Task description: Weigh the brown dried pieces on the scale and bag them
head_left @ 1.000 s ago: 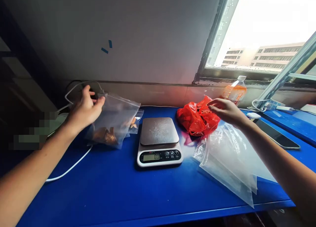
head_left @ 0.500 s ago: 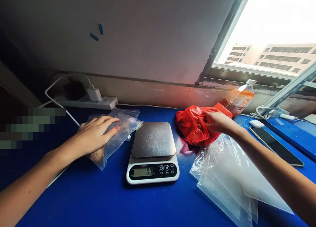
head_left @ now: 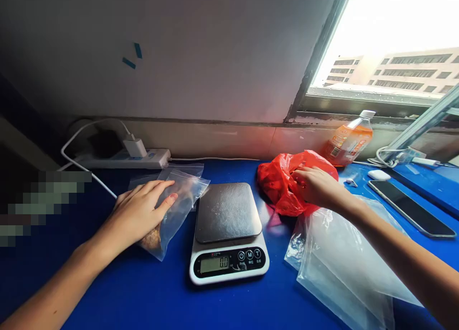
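- The kitchen scale [head_left: 228, 215] stands on the blue table [head_left: 161, 296], its metal plate bare and its display reading 0.0.
- Left of the scale lies a clear zip bag [head_left: 181, 203] with something brown [head_left: 152, 239] in its lower end; one upper corner comes right up to the plate's far left corner.
- The left hand [head_left: 139, 208] rests palm down over that bag, left of the scale, fingers stretched out and thumb apart, clenched on nothing.
- Another clear bag [head_left: 191, 168] lies partly under the first, toward the scale's far left.
- Right of the scale, slightly beyond it, sits a crumpled red plastic bag [head_left: 279, 184].
- The right hand [head_left: 321, 186] reaches into the red bag's mouth; its fingertips are hidden by the plastic, so I cannot tell whether they grasp anything.
- Flat clear bags [head_left: 340, 263] overlap one another to the scale's right, below the right forearm.
- Farther right of the scale are a phone [head_left: 412, 208] and a white case [head_left: 379, 175]; behind the red bag stands a bottle [head_left: 349, 141] of orange drink.
- A power strip [head_left: 158, 159] lies beyond the scale, to its left, against the wall.
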Available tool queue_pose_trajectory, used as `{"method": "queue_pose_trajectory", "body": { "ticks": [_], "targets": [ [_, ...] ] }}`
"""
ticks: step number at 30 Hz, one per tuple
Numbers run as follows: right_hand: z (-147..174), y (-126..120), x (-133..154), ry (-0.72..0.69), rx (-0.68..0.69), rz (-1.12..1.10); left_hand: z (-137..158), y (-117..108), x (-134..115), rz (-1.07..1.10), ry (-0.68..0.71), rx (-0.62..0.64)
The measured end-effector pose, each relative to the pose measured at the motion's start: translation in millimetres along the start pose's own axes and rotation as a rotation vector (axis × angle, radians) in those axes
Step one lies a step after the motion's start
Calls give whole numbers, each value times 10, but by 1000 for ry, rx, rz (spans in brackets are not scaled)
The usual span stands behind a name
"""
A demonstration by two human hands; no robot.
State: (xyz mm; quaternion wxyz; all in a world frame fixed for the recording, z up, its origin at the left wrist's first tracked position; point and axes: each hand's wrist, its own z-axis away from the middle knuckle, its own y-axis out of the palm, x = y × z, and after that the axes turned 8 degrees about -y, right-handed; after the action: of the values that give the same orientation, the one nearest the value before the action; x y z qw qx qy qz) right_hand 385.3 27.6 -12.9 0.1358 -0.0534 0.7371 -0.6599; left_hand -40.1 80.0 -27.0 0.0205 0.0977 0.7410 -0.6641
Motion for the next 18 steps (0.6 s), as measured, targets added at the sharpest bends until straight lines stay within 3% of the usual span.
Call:
{"method": "queue_pose_trajectory", "body": {
  "ticks": [4,10,13,18],
  "targets": [
    [21,103,-1,91,71,-111,30,-14,51,31,-6,-42],
    [64,118,9,98,-26,-293,41,-20,79,23,27,-65],
    [121,32,-14,4,-12,-357,36,-36,90,17,62,-55],
    [189,-69,-58,-148,138,-446,13,-120,78,60,87,-44]
  ]
}}
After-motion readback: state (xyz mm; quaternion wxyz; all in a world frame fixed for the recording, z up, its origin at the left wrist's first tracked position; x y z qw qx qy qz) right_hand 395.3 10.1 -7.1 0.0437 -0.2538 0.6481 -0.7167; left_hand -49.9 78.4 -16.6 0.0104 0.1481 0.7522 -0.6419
